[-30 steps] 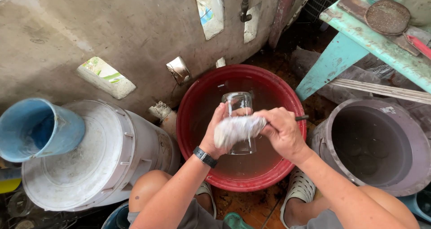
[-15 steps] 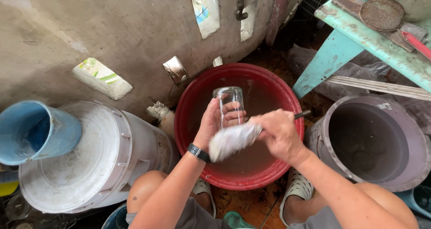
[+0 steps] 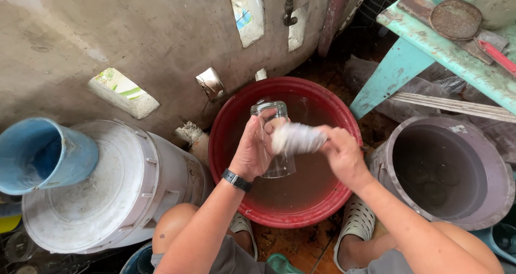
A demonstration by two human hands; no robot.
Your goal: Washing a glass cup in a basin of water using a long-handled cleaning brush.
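Observation:
My left hand (image 3: 252, 150), with a black watch on its wrist, grips a clear drinking glass (image 3: 271, 118) upright over a red basin (image 3: 226, 118) of brownish water. My right hand (image 3: 341, 153) holds a white cloth (image 3: 295, 138) pressed against the side of the glass. Both hands hover above the water, near the middle of the basin. The lower part of the glass is partly hidden behind my left fingers.
A grey tub (image 3: 484, 161) stands to the right, a white overturned bucket (image 3: 107, 198) and a blue bucket (image 3: 37, 150) to the left. A turquoise bench (image 3: 408, 53) with a round sieve (image 3: 456, 19) is at the upper right. A concrete wall is behind. My knees and sandalled feet are below.
The cloth has slid from the front of the glass to its right side, and the glass now stands more upright in my left hand.

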